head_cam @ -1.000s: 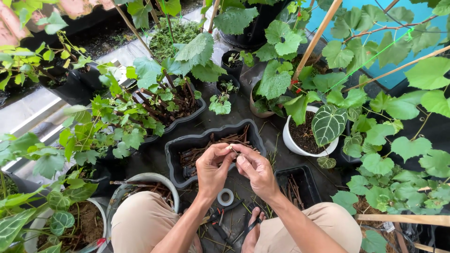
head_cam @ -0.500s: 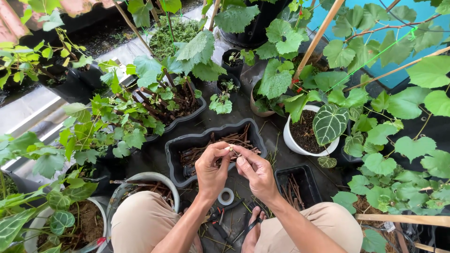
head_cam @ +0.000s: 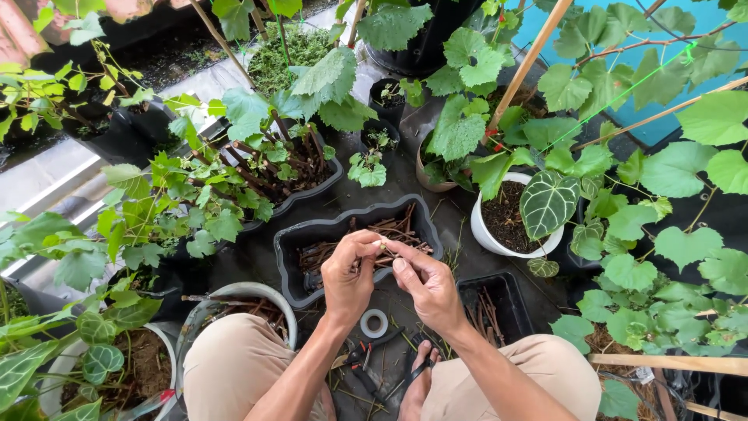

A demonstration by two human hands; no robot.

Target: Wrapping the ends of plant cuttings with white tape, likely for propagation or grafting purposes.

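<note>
1. Two bare hands met over the near edge of the dark wavy-rimmed tray: the left hand and the right hand, fingertips together.
2. One thin brown cutting was pinched between them, the left thumb and forefinger closed on one end, the right fingertips closed on the other; both hands grasped it.
3. One heap of brown twigs lay inside that tray, just beyond the hands.
4. One roll of white tape lay on the ground near the knees, below the hands.
5. One pair of dark-handled pruners lay just nearer than the tape, beside a bare foot.
6. One black square tub sat right of the hands with a few twigs in it.
7. One white pot with a veined heart-shaped leaf stood far right of the tray.
8. Against half a second before, the hands sat in the same spot over the tray, the pinch unchanged; tape and pruners had not shifted.
</note>
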